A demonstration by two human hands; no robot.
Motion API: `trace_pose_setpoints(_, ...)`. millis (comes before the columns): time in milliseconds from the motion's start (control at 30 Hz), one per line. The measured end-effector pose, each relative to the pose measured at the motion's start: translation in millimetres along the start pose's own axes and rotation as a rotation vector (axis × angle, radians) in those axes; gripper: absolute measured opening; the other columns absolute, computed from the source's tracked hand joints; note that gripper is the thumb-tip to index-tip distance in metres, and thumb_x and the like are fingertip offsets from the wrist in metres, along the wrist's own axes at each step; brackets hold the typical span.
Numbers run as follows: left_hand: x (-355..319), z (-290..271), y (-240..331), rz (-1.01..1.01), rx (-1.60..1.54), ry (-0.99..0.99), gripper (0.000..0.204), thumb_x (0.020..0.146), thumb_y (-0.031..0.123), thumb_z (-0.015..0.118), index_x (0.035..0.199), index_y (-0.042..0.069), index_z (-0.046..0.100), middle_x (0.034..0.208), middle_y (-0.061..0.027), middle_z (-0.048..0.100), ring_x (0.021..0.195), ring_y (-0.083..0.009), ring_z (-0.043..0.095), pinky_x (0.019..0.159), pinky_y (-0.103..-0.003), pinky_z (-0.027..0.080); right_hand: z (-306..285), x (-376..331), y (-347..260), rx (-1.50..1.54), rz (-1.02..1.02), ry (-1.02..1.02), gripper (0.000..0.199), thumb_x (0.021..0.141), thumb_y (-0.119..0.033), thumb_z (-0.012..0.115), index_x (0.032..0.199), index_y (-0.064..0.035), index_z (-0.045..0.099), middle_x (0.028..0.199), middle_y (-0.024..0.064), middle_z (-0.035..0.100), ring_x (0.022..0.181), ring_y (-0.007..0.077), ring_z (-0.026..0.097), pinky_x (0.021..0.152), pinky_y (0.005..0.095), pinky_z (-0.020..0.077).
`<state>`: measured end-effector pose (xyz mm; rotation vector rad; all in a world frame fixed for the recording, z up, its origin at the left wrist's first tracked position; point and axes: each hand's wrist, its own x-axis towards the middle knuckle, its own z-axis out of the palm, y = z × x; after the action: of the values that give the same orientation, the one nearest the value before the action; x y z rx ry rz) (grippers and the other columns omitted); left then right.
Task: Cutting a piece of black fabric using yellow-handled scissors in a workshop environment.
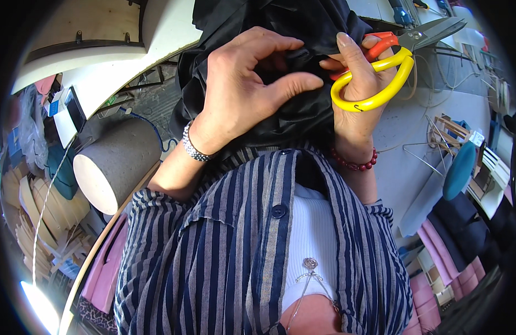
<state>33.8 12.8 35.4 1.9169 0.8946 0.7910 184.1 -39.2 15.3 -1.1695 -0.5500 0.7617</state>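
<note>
Scissors (402, 56) are gripped in the right hand (359, 84), at the upper right. The thumb is passed through the yellow handle (363, 105), which is seated low around its base; the red handle (382, 47) is held among the fingers behind. The blades (441, 30) are pointed away to the upper right, beyond the grip and clear of the left hand (238, 84). Black fabric (302, 125) is gathered in front of the body, beneath and between both hands, and is partly covered by them. By the left hand a wide curve is formed, thumb and forefinger parted, with nothing seen between their tips; whether the fabric is touched by the fingers behind cannot be told. A striped shirt (230, 245) is worn just below the fabric.
</note>
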Motion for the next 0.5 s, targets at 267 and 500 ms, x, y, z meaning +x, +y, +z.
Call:
trace_pose_setpoints(267, -1.4, 12.2, -7.3, 0.222, 0.244, 0.146, 0.044, 0.06, 0.019, 0.084, 0.097, 0.002, 0.066, 0.091, -0.0092, 0.063, 0.077, -0.0187, 0.063, 0.066, -0.024, 0.051, -1.2, -0.5, 0.2, 0.006, 0.004, -0.04, 0.028, 0.077, -0.008, 0.069, 0.096, -0.0005, 0.051, 0.086, 0.0074, 0.052, 0.065, 0.0178, 0.064, 0.06, 0.0286, 0.0555)
trace_pose_setpoints(500, 1.0, 16.3, -8.1, 0.126, 0.129, 0.158, 0.03, 0.067, 0.02, 0.079, 0.088, 0.001, 0.068, 0.087, -0.0098, 0.065, 0.077, -0.0182, 0.063, 0.064, -0.024, 0.051, -1.6, 0.2, 3.1, -0.047, -0.03, 0.009, 0.025, 0.075, -0.007, 0.07, 0.089, -0.0037, 0.05, 0.073, 0.008, 0.058, 0.062, 0.0184, 0.065, 0.06, 0.0279, 0.0554)
